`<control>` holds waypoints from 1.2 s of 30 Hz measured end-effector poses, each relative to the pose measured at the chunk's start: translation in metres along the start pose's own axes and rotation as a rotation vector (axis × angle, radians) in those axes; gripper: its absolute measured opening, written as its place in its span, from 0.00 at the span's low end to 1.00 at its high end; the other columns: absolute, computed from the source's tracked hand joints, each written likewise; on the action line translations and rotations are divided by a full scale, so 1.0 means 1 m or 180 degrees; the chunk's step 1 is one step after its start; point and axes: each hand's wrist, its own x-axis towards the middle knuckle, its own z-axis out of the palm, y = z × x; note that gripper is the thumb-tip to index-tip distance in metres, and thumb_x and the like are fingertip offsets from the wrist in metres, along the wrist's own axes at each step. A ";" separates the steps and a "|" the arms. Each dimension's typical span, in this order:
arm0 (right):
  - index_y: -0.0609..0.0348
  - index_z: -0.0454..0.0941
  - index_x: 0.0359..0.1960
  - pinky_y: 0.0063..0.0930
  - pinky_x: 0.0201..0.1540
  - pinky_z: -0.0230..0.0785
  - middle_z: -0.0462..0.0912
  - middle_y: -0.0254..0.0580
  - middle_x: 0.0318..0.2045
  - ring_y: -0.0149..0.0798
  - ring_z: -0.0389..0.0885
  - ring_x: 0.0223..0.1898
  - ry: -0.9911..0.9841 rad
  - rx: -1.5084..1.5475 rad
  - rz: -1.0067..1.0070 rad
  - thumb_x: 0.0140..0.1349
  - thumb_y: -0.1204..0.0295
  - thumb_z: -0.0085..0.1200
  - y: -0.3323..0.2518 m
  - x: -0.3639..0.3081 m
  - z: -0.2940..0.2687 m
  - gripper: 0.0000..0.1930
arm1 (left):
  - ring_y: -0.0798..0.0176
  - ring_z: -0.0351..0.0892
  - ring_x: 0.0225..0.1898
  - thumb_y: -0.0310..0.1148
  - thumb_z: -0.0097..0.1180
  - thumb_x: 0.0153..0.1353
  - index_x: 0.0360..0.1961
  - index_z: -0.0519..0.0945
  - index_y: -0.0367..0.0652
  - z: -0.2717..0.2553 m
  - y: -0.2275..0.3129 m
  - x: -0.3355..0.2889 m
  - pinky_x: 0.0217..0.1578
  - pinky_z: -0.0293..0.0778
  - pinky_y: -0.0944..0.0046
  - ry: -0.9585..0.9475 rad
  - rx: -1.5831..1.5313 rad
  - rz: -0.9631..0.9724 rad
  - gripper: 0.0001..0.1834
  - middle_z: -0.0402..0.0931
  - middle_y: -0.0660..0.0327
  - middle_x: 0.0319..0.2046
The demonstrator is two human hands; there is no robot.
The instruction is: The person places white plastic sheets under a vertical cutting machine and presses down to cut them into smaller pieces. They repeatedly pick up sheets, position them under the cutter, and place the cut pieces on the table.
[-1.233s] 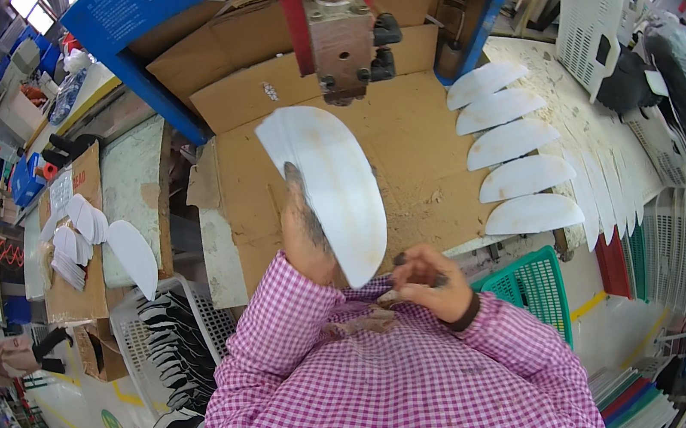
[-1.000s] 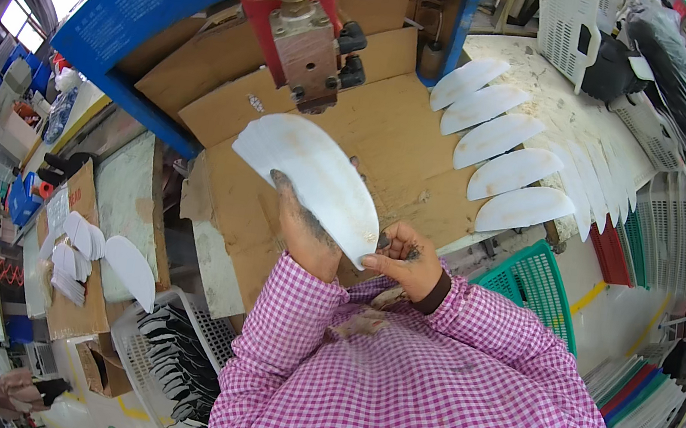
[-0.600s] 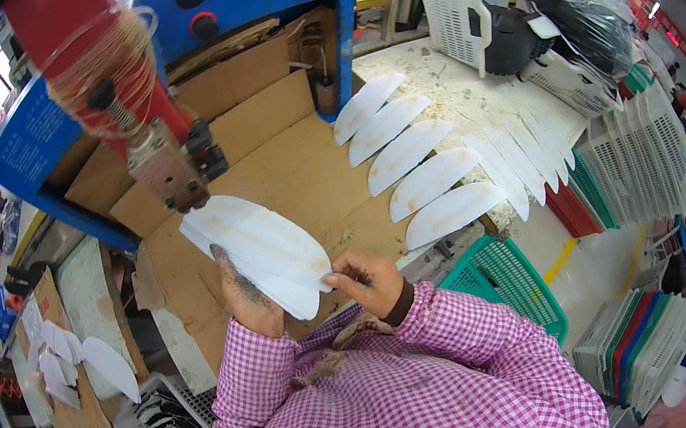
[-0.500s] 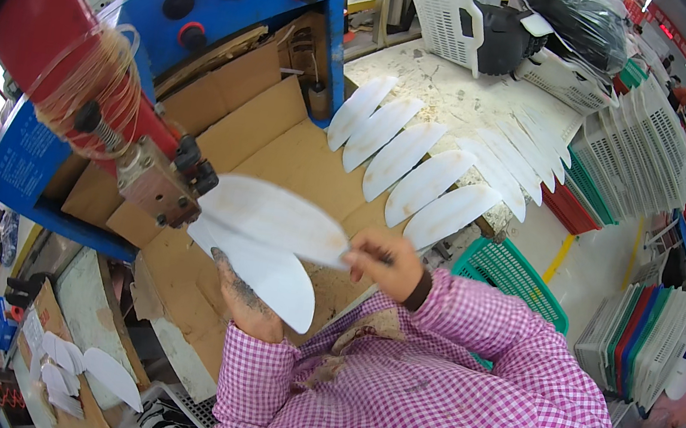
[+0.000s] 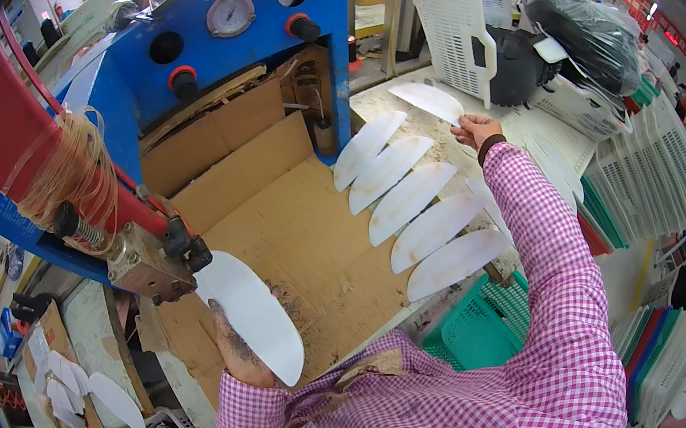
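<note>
My left hand (image 5: pixel 239 355), its skin smudged dark, grips a white half-oval panel (image 5: pixel 258 315) from below. That panel's far end sits at the metal head (image 5: pixel 152 265) of a red machine arm (image 5: pixel 32 140). Stretched out to the far right, my right hand (image 5: pixel 477 131) pinches one end of a second white half-oval panel (image 5: pixel 429 101) over the pale worktable (image 5: pixel 537 123). Between my hands, several similar panels with brownish marks (image 5: pixel 412 190) lie in a fanned row along the cardboard's edge. My right arm partly covers more panels behind them.
A blue machine housing (image 5: pixel 251 55) with gauges and knobs rises behind the cardboard lining (image 5: pixel 275 205). Below the row is a green basket (image 5: pixel 484 324). White crates (image 5: pixel 454 29) and stacked trays (image 5: pixel 658 160) stand at the right. More white panels (image 5: pixel 115 400) lie lower left.
My right hand has moved away from the left hand to the far worktable, carrying one white panel. My left hand still holds the other panel at the machine head. The view has shifted slightly.
</note>
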 end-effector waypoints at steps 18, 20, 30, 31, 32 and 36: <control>0.64 0.81 0.31 0.30 0.29 0.71 0.81 0.44 0.22 0.36 0.80 0.24 -0.0576 -0.3733 -0.1224 0.55 0.63 0.56 0.007 0.019 -0.029 0.14 | 0.47 0.76 0.44 0.62 0.46 0.58 0.57 0.64 0.41 -0.011 0.028 -0.050 0.38 0.79 0.51 0.0049 0.0237 -0.0542 0.38 0.73 0.48 0.44; 0.66 0.79 0.37 0.24 0.27 0.70 0.80 0.40 0.22 0.30 0.78 0.24 -0.0720 -0.2873 -0.1404 0.56 0.65 0.56 0.010 0.000 -0.035 0.15 | 0.47 0.76 0.44 0.63 0.43 0.59 0.58 0.63 0.40 -0.011 0.028 -0.053 0.38 0.79 0.52 0.0097 0.0424 -0.0731 0.39 0.73 0.46 0.45; 0.67 0.73 0.48 0.23 0.44 0.70 0.81 0.41 0.36 0.32 0.79 0.38 -0.0908 -0.2434 -0.1748 0.58 0.72 0.57 0.012 -0.051 -0.041 0.17 | 0.54 0.78 0.41 0.62 0.40 0.61 0.57 0.64 0.40 0.005 0.037 -0.015 0.37 0.80 0.55 -0.0210 0.0433 -0.0333 0.37 0.73 0.49 0.44; 0.67 0.73 0.48 0.23 0.45 0.70 0.81 0.41 0.36 0.32 0.79 0.39 -0.0712 -0.2536 -0.1735 0.58 0.72 0.57 0.011 -0.055 -0.036 0.17 | 0.54 0.78 0.41 0.61 0.40 0.61 0.57 0.64 0.40 0.007 0.042 -0.005 0.38 0.79 0.55 -0.0340 0.0333 -0.0302 0.36 0.73 0.50 0.44; 0.67 0.73 0.48 0.23 0.45 0.70 0.82 0.41 0.37 0.32 0.79 0.39 -0.0966 -0.2455 -0.1900 0.58 0.72 0.57 0.009 -0.060 -0.029 0.17 | 0.54 0.78 0.42 0.60 0.41 0.62 0.57 0.64 0.40 0.011 0.048 0.007 0.39 0.79 0.55 -0.0473 0.0234 -0.0269 0.35 0.73 0.50 0.45; 0.66 0.73 0.48 0.24 0.45 0.70 0.81 0.41 0.37 0.31 0.79 0.39 -0.1206 -0.2401 -0.2110 0.58 0.73 0.57 0.000 -0.082 0.002 0.17 | 0.53 0.77 0.44 0.57 0.41 0.64 0.57 0.64 0.41 0.029 0.072 0.061 0.45 0.76 0.55 -0.0616 -0.0916 -0.0229 0.32 0.73 0.52 0.48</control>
